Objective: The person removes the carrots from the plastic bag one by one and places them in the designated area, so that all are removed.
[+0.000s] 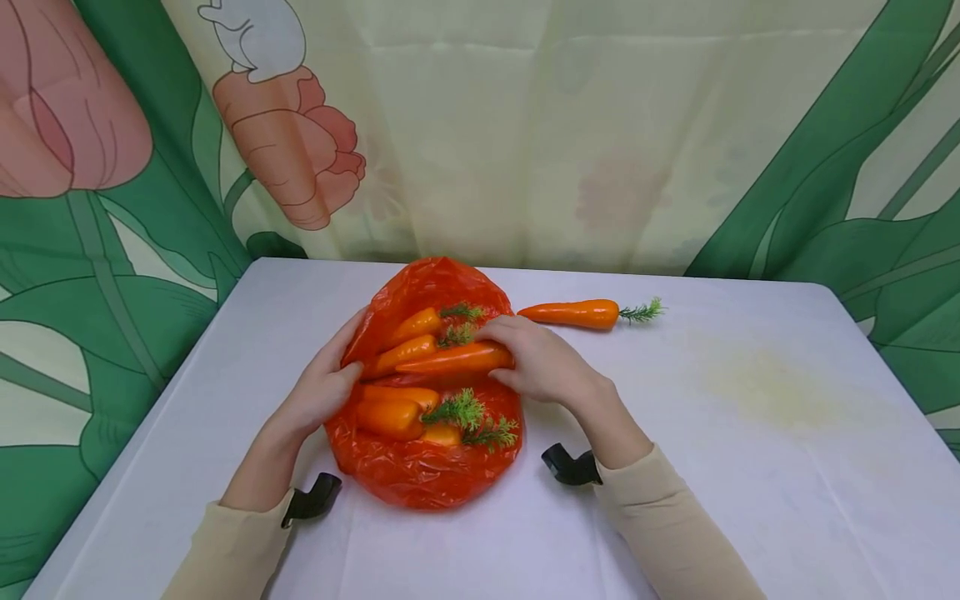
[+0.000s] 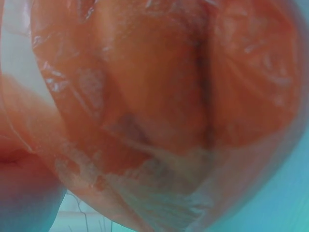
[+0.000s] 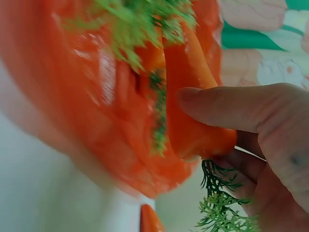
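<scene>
A red plastic bag lies wide open on the table, with several orange toy carrots and their green tops inside. My left hand grips the bag's left rim, thumb on the inner side. In the left wrist view the thin film of the bag fills most of the picture. With thumb and fingers my right hand holds one carrot by its thick end, its tip pointing left over the bag. Close up in the right wrist view, the green top of this carrot hangs below the fingers.
Another carrot lies on the white tablecloth, just right of the bag near the back edge. A patterned curtain hangs behind the table. Black camera mounts sit at both wrists.
</scene>
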Demonstrator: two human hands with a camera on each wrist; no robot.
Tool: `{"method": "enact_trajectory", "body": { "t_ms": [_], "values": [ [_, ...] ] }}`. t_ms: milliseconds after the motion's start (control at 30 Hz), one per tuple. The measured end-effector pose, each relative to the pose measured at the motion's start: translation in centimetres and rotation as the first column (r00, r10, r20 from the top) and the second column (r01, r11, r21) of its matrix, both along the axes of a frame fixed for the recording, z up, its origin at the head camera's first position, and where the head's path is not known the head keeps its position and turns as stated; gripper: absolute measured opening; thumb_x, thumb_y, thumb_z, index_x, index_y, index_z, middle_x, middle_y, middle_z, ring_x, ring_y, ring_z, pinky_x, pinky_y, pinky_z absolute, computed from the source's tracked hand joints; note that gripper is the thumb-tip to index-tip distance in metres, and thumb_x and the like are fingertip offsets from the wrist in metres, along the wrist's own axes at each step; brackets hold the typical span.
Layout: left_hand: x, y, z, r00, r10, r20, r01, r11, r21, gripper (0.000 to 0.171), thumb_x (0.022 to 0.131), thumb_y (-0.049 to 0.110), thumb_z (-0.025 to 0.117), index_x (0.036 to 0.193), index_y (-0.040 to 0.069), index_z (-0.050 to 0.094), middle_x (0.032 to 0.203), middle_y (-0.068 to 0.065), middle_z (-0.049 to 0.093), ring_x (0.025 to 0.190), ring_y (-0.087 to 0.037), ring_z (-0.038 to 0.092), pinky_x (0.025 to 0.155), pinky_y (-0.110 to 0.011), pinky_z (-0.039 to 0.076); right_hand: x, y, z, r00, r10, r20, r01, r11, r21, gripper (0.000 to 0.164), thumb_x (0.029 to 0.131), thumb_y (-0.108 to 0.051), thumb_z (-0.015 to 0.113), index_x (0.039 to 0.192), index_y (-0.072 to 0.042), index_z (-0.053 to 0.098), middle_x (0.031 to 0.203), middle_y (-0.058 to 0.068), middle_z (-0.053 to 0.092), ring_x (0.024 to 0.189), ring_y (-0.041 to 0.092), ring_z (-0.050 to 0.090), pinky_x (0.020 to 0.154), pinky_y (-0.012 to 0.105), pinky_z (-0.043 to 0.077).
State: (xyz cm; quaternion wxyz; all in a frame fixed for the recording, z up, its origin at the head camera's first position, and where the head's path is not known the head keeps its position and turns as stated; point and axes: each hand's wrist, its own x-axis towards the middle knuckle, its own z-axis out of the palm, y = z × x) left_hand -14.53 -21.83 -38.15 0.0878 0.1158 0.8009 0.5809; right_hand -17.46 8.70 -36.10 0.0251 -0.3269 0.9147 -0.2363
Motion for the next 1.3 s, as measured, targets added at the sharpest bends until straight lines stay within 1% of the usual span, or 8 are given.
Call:
{"method": "enact_trajectory", "body": {
  "t_ms": [133,267,400,567,667,800,1000,1300],
  "values": [
    [0.0,0.0,0.1,1.0,0.003,0.002,-0.003,1.0,-0.002,0.074,0.097,-0.008,0.035,0.164,0.019,0.016,0.165,-0.005,0.023,0.148,-0.031,0.023,0.117,-0.059,0.021,0.0,1.1,0.8,1.0,-0.029,0.01,0.03,0.999,-0.044,0.042,0.088,-0.007,0.077,0.128,-0.011,0.066,0.124,0.004,0.063,0.114,0.024,0.056,0.101,0.042,0.048],
    [0.0,-0.1,0.2,1.0,0.004,0.008,-0.004,1.0,-0.001,0.074,0.098,-0.007,0.036,0.164,0.02,0.015,0.165,-0.005,0.022,0.148,-0.032,0.023,0.117,-0.059,0.022,-0.2,2.3,1.4,0.999,-0.051,-0.003,0.051,0.996,-0.073,0.041,0.087,-0.004,0.078,0.127,-0.009,0.067,0.121,0.005,0.064,0.109,0.023,0.058,0.097,0.042,0.05],
    [0.1,-0.1,0.2,1.0,0.003,0.012,-0.003,1.0,0.007,0.074,0.098,-0.007,0.036,0.164,0.021,0.015,0.165,-0.005,0.022,0.147,-0.032,0.023,0.116,-0.059,0.023,-0.6,3.7,1.6,0.997,-0.078,-0.01,0.077,0.992,-0.095,0.041,0.086,-0.003,0.078,0.125,-0.008,0.067,0.121,0.007,0.064,0.109,0.025,0.058,0.096,0.044,0.05],
    [0.1,-0.1,0.2,1.0,0.004,0.016,-0.004,1.0,0.012,0.074,0.098,-0.007,0.037,0.164,0.02,0.014,0.165,-0.005,0.022,0.148,-0.032,0.023,0.116,-0.058,0.024,-1.3,5.7,1.3,0.994,-0.109,-0.024,0.105,0.985,-0.134,0.038,0.085,-0.001,0.079,0.121,-0.009,0.069,0.115,0.006,0.066,0.102,0.024,0.058,0.093,0.044,0.049],
    [0.1,-0.1,0.2,1.0,0.004,0.018,-0.004,1.0,0.011,0.074,0.098,-0.007,0.037,0.164,0.019,0.014,0.165,-0.006,0.021,0.148,-0.032,0.022,0.116,-0.058,0.023,-1.8,6.9,1.0,0.991,-0.128,-0.031,0.121,0.981,-0.154,0.038,0.084,0.001,0.078,0.12,-0.006,0.069,0.114,0.007,0.066,0.101,0.025,0.058,0.093,0.045,0.048],
    [0.1,0.0,0.2,1.0,0.005,0.019,-0.005,1.0,0.009,0.074,0.098,-0.007,0.037,0.164,0.018,0.014,0.166,-0.006,0.02,0.148,-0.032,0.021,0.117,-0.058,0.022,-2.2,8.4,0.5,0.985,-0.17,-0.006,0.168,0.974,-0.153,0.04,0.084,0.003,0.077,0.122,-0.003,0.068,0.118,0.011,0.066,0.105,0.029,0.058,0.097,0.047,0.047],
    [0.1,-0.1,0.2,1.0,0.01,0.022,-0.01,1.0,0.002,0.074,0.098,-0.007,0.037,0.164,0.019,0.014,0.165,-0.006,0.021,0.148,-0.032,0.021,0.116,-0.059,0.022,-2.3,10.6,-0.1,0.966,-0.256,0.045,0.26,0.954,-0.149,0.04,0.085,0.005,0.073,0.124,-0.002,0.067,0.123,0.014,0.064,0.112,0.032,0.056,0.102,0.051,0.043],
    [0.1,-0.1,0.2,1.0,0.01,0.023,-0.01,1.0,0.004,0.075,0.097,-0.007,0.037,0.164,0.02,0.015,0.165,-0.006,0.022,0.148,-0.032,0.023,0.116,-0.059,0.023,-2.3,12.7,-0.7,0.941,-0.318,0.114,0.329,0.939,-0.102,0.044,0.085,0.003,0.072,0.129,-0.001,0.064,0.131,0.02,0.059,0.12,0.038,0.052,0.107,0.054,0.037]
  ]
}}
